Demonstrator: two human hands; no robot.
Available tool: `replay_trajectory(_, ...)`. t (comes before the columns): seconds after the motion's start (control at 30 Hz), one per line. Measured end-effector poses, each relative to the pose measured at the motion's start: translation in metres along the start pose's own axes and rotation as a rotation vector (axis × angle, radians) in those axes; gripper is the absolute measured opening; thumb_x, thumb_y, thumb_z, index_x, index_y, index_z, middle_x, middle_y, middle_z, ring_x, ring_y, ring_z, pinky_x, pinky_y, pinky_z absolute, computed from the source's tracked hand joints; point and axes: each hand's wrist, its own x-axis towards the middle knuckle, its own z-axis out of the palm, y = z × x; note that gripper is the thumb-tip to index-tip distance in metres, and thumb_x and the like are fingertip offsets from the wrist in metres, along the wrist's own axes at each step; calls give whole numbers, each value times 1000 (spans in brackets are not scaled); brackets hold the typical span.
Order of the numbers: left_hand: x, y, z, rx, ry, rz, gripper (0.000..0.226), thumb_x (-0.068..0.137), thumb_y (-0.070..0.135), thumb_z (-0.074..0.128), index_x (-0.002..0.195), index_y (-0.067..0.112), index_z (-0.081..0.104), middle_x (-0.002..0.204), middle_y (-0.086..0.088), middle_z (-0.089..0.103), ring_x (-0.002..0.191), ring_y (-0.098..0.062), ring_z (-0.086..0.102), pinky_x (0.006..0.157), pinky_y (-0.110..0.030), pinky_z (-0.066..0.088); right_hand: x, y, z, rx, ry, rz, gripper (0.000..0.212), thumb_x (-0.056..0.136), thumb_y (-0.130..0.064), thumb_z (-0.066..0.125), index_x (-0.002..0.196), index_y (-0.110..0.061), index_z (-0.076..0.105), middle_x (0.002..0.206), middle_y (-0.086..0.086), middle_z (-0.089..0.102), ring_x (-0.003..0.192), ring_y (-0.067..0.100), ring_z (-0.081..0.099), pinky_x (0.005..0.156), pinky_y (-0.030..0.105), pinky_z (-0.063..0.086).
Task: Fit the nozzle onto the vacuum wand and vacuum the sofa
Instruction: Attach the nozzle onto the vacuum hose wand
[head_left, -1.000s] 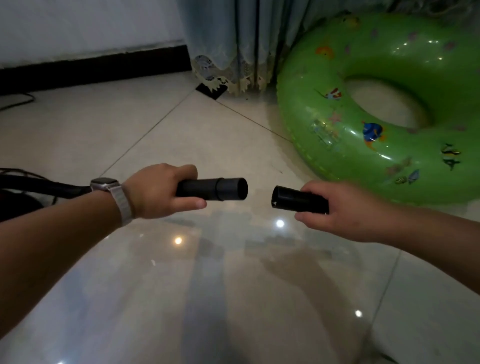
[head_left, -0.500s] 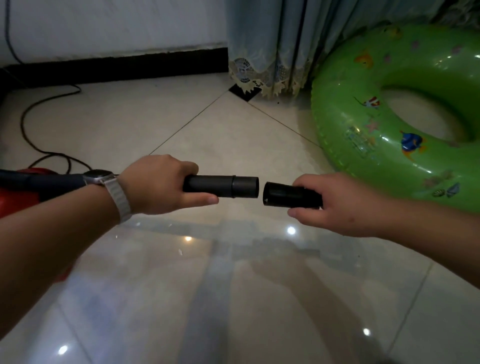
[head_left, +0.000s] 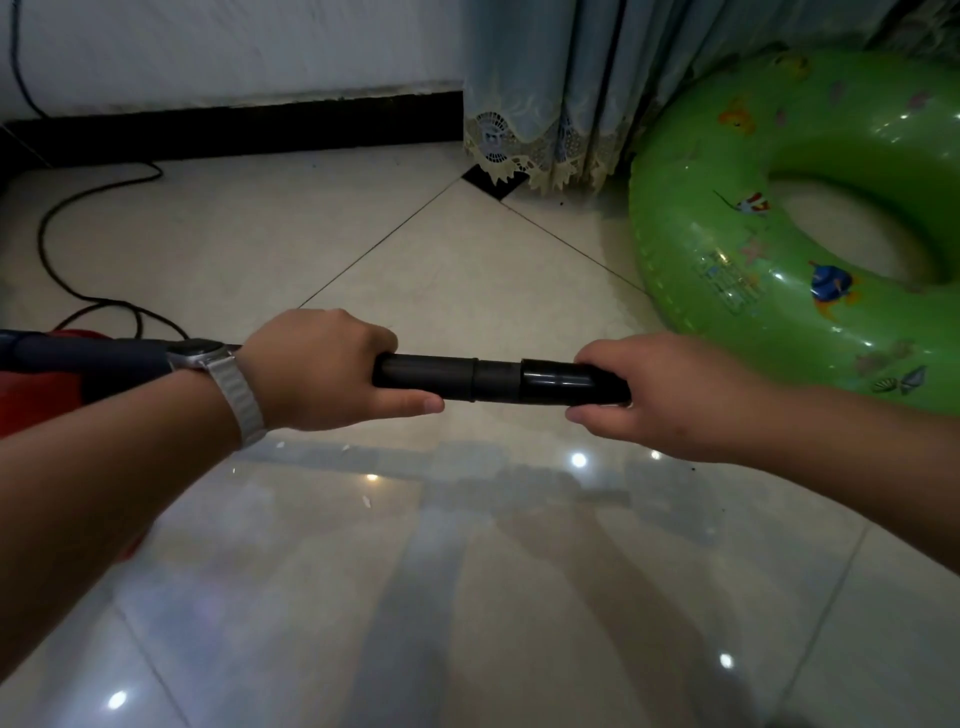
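My left hand (head_left: 322, 369) grips the black vacuum wand (head_left: 431, 376), which runs level across the middle of the view. My right hand (head_left: 670, 395) holds the glossy black nozzle (head_left: 561, 382). The nozzle's open end sits over the tip of the wand, so the two form one straight black tube between my hands. The rest of the nozzle is hidden inside my right fist. Behind my left wrist the wand continues as a dark hose (head_left: 78, 356) leading to a red vacuum body (head_left: 31, 405) at the left edge. No sofa is in view.
A green inflatable swim ring (head_left: 810, 218) lies on the tiled floor at the right. A lace-edged curtain (head_left: 550, 104) hangs behind it. A black power cable (head_left: 67, 228) loops over the floor at the left, below a white wall with a black skirting board (head_left: 234, 124).
My hands have come together. The gap between wand and nozzle has closed, and the nozzle's end now sits over the wand's tip. The view has shifted left.
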Motion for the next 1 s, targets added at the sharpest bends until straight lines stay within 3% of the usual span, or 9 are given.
replay_trajectory(0.37, 3, 17, -8, 17, 5, -31, 74, 58, 94, 18, 72, 28, 49, 60, 6, 56, 52, -11, 53, 47, -24, 31, -4, -1, -4, -26, 3, 7, 34, 88, -59, 57, 104, -29, 59, 81, -7, 59, 70, 13, 56, 60, 32, 44)
replay_trajectory(0.57, 2, 26, -9, 42, 33, -34, 79, 57, 96, 15, 71, 26, 49, 59, 5, 55, 52, -13, 54, 49, -26, 39, -10, -2, -7, -72, -28, -2, 39, 89, -64, 50, 104, -28, 56, 82, -7, 57, 70, 12, 54, 55, 28, 37)
replay_trajectory(0.73, -1, 38, -13, -7, 34, -51, 80, 56, 95, 17, 70, 25, 53, 57, 5, 55, 52, -14, 55, 50, -27, 43, -19, 4, -15, -104, 9, -20, 47, 82, -69, 40, 102, -29, 56, 80, -6, 58, 70, 15, 56, 59, 32, 44)
replay_trajectory(1.0, -7, 58, -22, 98, 107, -12, 78, 60, 93, 14, 70, 25, 50, 55, 6, 50, 47, -12, 49, 45, -25, 32, -30, 11, -23, 13, -32, 8, 54, 73, -71, 45, 103, -29, 62, 72, -6, 60, 65, 10, 57, 60, 32, 47)
